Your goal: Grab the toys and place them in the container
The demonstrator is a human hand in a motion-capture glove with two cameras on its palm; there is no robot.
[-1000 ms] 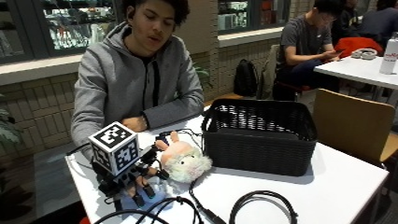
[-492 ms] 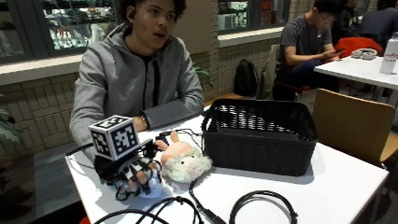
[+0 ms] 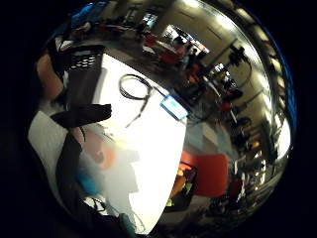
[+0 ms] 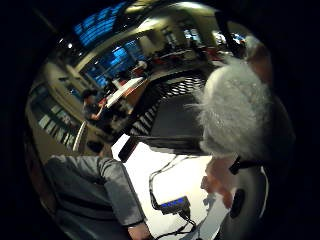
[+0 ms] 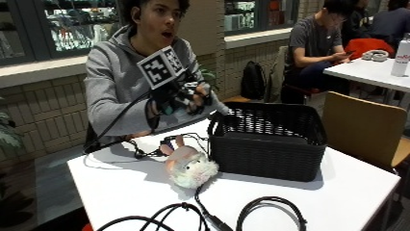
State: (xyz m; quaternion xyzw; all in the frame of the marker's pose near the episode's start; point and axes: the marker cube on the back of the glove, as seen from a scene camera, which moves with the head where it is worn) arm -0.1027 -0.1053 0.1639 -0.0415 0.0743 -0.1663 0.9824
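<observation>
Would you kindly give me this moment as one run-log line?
right hand: in air by basket rim, hold unclear | plush toy: on table beside basket | basket: upright

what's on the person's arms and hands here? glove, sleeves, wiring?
The right hand wears a black glove with black straps. A black cable runs from it down to the white table. Both arms are in grey hoodie sleeves. The other hand is not in view in the outside picture. In the palm views, black glove fingers show at the edge.
</observation>
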